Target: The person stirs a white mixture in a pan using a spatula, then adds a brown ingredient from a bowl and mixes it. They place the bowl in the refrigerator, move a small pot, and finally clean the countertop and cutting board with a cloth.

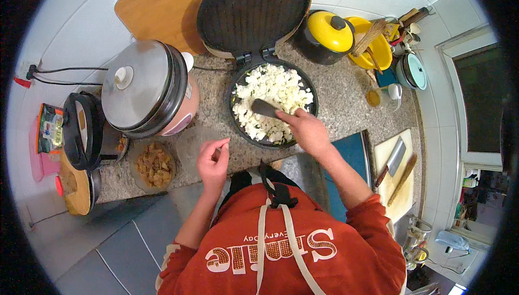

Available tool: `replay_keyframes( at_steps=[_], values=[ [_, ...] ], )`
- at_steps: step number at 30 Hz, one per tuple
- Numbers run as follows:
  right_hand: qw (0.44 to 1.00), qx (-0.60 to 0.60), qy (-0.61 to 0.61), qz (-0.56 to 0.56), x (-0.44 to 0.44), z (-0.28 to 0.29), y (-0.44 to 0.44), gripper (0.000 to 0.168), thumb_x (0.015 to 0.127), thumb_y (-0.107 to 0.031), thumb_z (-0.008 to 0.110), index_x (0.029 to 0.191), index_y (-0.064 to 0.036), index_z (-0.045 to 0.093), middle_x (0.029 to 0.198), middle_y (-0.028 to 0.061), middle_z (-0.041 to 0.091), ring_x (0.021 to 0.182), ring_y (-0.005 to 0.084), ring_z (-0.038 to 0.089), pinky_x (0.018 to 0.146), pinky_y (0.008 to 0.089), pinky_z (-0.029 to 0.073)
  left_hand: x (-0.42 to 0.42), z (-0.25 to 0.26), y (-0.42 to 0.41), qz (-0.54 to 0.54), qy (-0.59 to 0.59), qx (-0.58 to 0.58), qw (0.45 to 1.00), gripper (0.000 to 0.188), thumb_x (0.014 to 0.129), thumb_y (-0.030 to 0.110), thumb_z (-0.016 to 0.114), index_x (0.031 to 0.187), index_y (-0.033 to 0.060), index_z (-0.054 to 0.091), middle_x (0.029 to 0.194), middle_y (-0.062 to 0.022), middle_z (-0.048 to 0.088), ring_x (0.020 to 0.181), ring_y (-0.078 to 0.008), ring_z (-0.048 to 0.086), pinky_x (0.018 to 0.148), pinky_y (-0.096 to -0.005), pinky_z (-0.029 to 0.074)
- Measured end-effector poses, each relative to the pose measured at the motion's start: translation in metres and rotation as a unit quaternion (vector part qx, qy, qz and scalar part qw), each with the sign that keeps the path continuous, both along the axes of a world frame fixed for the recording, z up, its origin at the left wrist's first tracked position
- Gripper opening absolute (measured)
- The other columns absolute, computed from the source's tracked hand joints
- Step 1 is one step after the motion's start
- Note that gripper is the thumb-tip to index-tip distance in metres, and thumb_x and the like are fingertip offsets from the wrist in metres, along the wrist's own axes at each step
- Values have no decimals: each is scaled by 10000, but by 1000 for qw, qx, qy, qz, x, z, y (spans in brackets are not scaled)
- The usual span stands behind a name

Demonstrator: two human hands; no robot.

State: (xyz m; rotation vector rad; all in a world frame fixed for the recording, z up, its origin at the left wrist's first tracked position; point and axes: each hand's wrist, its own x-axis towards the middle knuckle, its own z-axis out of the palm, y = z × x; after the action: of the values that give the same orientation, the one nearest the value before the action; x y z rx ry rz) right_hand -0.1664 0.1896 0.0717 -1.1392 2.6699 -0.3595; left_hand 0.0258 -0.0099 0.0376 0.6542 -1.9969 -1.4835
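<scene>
My right hand [310,131] is shut on a dark flat spatula [264,108]. Its blade rests among white crumbly pieces of food [272,82], perhaps chopped cauliflower, with bits of green. They fill the round lower plate of an electric griddle [315,122], whose ridged lid [253,9] stands raised behind. Left of the griddle, at the counter's front, hovers my left hand [214,163]. Its fingers are curled, thumb and fingertips together, and I see nothing in them. Beside that hand lies a clear, round, plate-like thing [194,149]. Farther left is a clear bowl [134,173] of brown chunks [153,166].
A pink rice cooker [178,110] with a metal lid stands left of the griddle. Behind right are a yellow-lidded black pot [330,31] and a yellow basin [379,58]. A cleaver [396,155] lies on a white cutting board [383,153] at the right.
</scene>
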Motion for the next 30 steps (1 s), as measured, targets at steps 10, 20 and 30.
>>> replay_keyframes(
  at_steps=[10,20,30],
  values=[
    [996,24,82,-4,-15,-25,7,519,851,-59,551,1288,-326,642,898,92,561,824,297,609,695,410,517,11,-2,2,20,25,27,999,146,882,5,674,1003,48,741,875,10,581,608,-34,426,533,-195,344],
    [993,22,102,62,-1,-58,41,516,861,-99,538,1307,-346,617,934,80,553,902,281,598,740,395,533,12,-6,13,22,-4,35,999,131,896,44,679,1012,48,740,868,22,584,646,-34,437,588,-191,366],
    [993,12,-26,-118,2,-61,34,466,918,-176,570,1368,-293,556,984,132,595,847,364,646,725,468,534,-7,-12,18,-23,-8,42,999,131,906,49,665,1015,47,737,881,29,584,656,-39,441,580,-196,358]
  ],
)
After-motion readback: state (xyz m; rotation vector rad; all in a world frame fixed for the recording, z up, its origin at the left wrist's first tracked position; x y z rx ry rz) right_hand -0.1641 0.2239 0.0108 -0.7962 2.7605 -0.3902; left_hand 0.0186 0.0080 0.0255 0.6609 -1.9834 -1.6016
